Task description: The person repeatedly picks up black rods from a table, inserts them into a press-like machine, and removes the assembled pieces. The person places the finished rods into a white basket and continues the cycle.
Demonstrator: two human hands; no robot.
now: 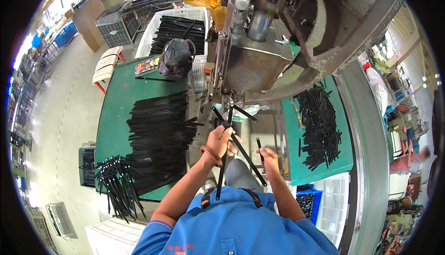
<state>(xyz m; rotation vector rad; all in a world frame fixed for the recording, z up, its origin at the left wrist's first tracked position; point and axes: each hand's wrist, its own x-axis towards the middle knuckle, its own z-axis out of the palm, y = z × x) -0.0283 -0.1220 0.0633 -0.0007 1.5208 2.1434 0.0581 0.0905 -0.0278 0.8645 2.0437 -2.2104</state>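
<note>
My left hand (219,143) is closed around long, flat black strips (249,161) with holes at their ends; they cross at my fingers and point different ways. To its right, my right hand (270,161) pinches a short black strip (259,147) that stands roughly upright. Just ahead of my left hand, another short black piece (245,113) lies slanted at the foot of a large, worn metal press (259,67). Whether that piece touches the held strips I cannot tell. Long black strips (160,137) lie in a wide stack on the green table (111,111) at the left.
Short black strips (320,127) are heaped on the right green table (292,155), beside a wrench (297,114). A white crate (205,18) of strips, a dark patterned bag (175,59) and a chair (106,65) stand at the far left. A blue bin (318,204) sits at the lower right.
</note>
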